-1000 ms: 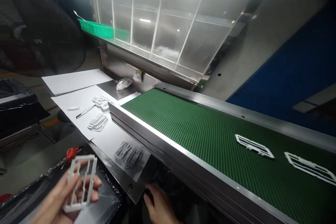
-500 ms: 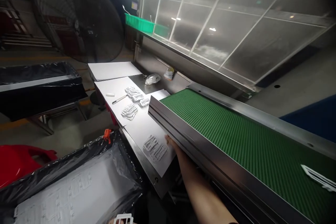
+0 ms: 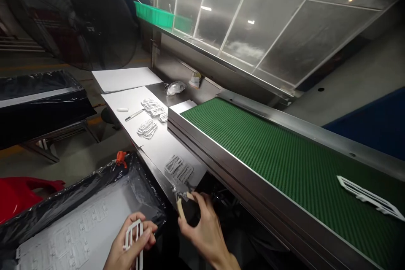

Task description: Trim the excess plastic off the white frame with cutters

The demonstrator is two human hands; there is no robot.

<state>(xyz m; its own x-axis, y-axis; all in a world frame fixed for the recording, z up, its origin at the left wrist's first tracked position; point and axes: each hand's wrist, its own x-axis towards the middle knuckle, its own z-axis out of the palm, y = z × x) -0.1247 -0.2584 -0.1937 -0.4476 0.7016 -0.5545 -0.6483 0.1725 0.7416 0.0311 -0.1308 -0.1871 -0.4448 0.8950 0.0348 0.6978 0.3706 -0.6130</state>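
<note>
My left hand [image 3: 126,247] grips a white plastic frame part [image 3: 135,236], held on edge at the bottom of the view. Just to its right, my right hand [image 3: 204,230] holds a small tool [image 3: 181,202] with a pale handle and a shiny tip, below the corner of the steel table [image 3: 158,171]. A low pile of white parts [image 3: 179,168] lies on paper right above that tool. Another white frame part [image 3: 368,198] rides on the green conveyor belt [image 3: 268,152] at the far right.
A bin lined with black plastic [image 3: 79,223], holding a white sheet with parts, stands at lower left with an orange clamp [image 3: 120,158] on its rim. More part piles [image 3: 147,128] and a pen lie on paper farther along the table. A large fan [image 3: 79,17] stands behind.
My right hand has pulled back from the table edge by the parts pile and now holds the small tool. My left hand has risen into view with the white frame part.
</note>
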